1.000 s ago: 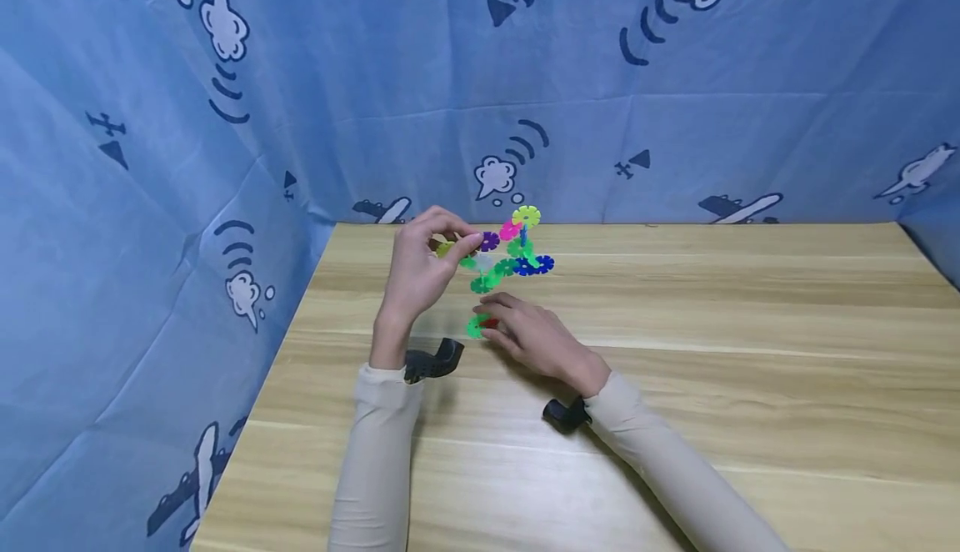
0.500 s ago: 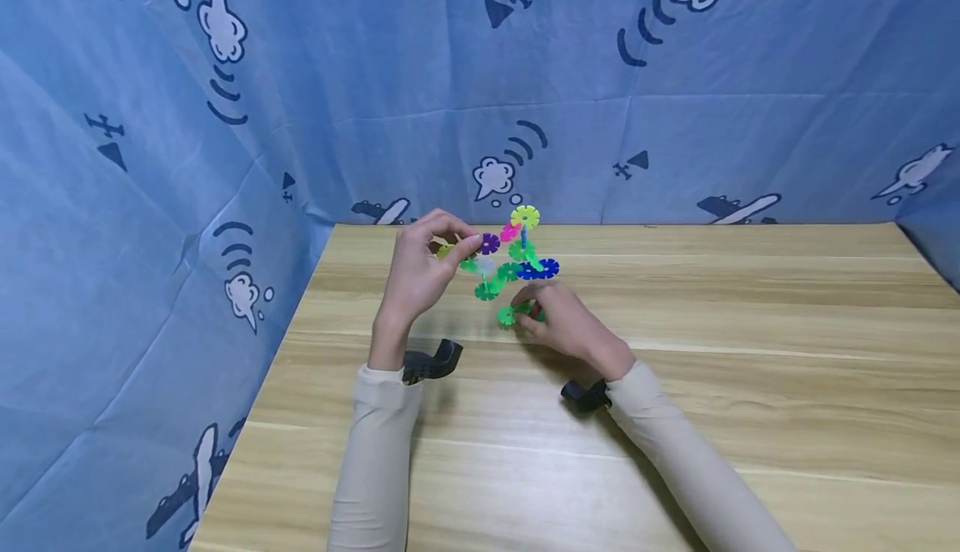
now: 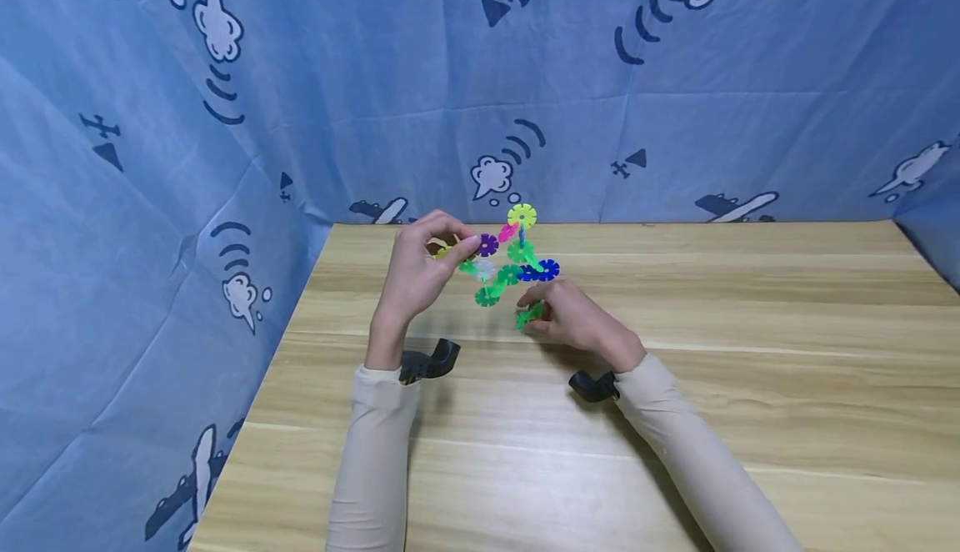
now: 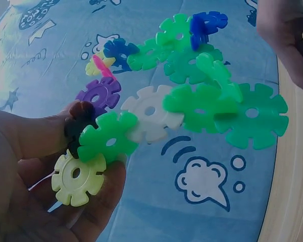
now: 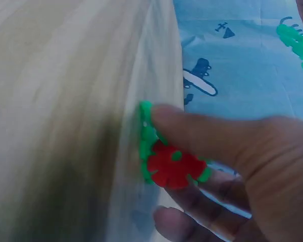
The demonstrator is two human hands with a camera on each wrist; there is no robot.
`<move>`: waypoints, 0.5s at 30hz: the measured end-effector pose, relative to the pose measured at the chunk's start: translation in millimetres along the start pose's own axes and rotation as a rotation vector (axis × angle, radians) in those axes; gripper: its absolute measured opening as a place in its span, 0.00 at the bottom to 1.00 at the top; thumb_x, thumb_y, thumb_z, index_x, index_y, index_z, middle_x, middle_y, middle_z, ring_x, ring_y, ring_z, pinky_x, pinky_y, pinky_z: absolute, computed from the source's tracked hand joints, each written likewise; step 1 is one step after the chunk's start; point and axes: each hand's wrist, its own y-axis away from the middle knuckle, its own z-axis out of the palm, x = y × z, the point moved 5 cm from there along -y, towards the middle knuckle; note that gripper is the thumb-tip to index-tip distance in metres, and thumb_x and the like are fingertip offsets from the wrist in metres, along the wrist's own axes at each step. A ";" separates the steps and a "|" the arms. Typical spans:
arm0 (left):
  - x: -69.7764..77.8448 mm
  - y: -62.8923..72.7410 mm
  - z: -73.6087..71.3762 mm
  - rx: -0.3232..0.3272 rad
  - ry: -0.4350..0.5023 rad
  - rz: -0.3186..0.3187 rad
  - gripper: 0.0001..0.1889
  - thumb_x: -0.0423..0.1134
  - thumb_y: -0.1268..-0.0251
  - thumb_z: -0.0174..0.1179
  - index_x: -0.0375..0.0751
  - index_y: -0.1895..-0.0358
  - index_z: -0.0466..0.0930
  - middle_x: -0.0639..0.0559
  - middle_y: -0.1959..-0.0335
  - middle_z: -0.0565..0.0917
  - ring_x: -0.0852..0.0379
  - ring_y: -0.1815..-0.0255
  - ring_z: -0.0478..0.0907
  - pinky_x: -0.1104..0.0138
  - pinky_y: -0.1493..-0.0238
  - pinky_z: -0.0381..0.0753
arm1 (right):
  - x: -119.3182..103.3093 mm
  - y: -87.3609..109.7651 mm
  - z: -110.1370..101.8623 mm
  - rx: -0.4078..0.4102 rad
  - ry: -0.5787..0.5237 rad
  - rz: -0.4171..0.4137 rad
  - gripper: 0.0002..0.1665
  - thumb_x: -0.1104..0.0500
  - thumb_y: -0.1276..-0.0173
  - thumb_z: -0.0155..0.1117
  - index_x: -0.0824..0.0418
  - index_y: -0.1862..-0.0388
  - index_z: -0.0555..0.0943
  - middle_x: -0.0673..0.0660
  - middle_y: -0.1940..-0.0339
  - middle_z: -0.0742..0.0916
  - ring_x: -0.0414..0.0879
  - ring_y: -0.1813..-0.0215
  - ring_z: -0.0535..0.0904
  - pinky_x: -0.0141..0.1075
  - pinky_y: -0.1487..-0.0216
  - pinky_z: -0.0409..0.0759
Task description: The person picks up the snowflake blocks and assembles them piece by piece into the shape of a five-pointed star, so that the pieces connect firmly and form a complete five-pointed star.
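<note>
My left hand (image 3: 422, 277) pinches one end of a branching chain of interlocked plastic snowflake discs, raised over the table's far side. In the left wrist view, thumb and fingers hold it by a dark disc (image 4: 76, 128), beside a pale yellow disc (image 4: 88, 181) and a green one. A purple disc (image 4: 86, 96), a white disc (image 4: 164, 118), several green discs and blue discs (image 4: 212, 21) extend outward. Lower and to the right, my right hand (image 3: 573, 318) grips a small cluster of green discs (image 5: 147, 146) and a red disc (image 5: 166, 171), partly hidden by the fingers.
A wood-grain table (image 3: 750, 419) spreads beneath both hands. Blue printed cloth (image 3: 600, 60) hangs behind its far edge and along the left. Black wrist mounts (image 3: 435, 360) stick out from both sleeves.
My right hand has moved to the right and slightly farther from me, carrying the small cluster, which has turned in the fingers. My left hand and the large chain have barely shifted.
</note>
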 end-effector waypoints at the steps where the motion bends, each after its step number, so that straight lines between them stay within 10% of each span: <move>1: 0.3 -0.3 0.3 -0.004 0.003 0.000 0.07 0.43 0.29 0.68 0.44 0.61 0.89 0.51 0.63 0.86 0.57 0.61 0.83 0.62 0.57 0.80 | -0.1 -0.2 0.1 0.006 -0.001 -0.010 0.17 0.61 0.34 0.77 0.66 0.49 0.88 0.58 0.56 0.91 0.42 0.65 0.80 0.32 0.64 0.79; 9: 1.3 -0.8 1.6 -0.024 0.004 0.015 0.07 0.42 0.28 0.68 0.43 0.61 0.89 0.51 0.63 0.87 0.57 0.64 0.83 0.63 0.57 0.82 | 11.7 2.9 -13.1 0.100 -0.084 0.123 0.07 0.62 0.24 0.66 0.66 0.56 0.85 0.61 0.62 0.91 0.48 0.62 0.86 0.38 0.61 0.86; 15: -0.1 -0.2 1.5 -0.020 -0.003 0.005 0.07 0.43 0.28 0.68 0.43 0.61 0.89 0.51 0.63 0.86 0.57 0.63 0.83 0.62 0.57 0.81 | 22.9 8.8 -31.0 0.214 -0.238 0.237 0.16 0.62 0.25 0.66 0.68 0.43 0.80 0.68 0.46 0.87 0.63 0.46 0.87 0.51 0.47 0.88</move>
